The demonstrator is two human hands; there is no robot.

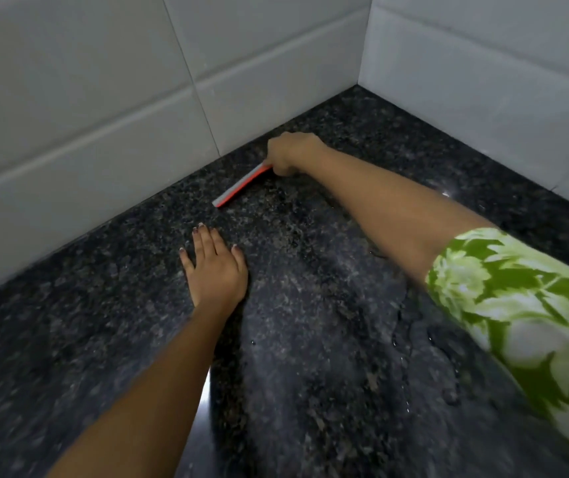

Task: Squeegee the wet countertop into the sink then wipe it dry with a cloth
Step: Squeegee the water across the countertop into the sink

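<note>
Near the back wall, the right hand [288, 151] gripped the squeegee [241, 186] on the wet countertop [327, 339] while the left hand [215, 267] lay flat, fingers straight; wiping dry looked undone.

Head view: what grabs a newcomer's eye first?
The orange squeegee, gripped by the right hand far back near the tiled wall, stands out against the dark speckled countertop. The left hand rests flat mid-counter, and the green floral sleeve fills the right edge.

No readable text, label, brand, number or sign is seen anywhere in the view.
</note>
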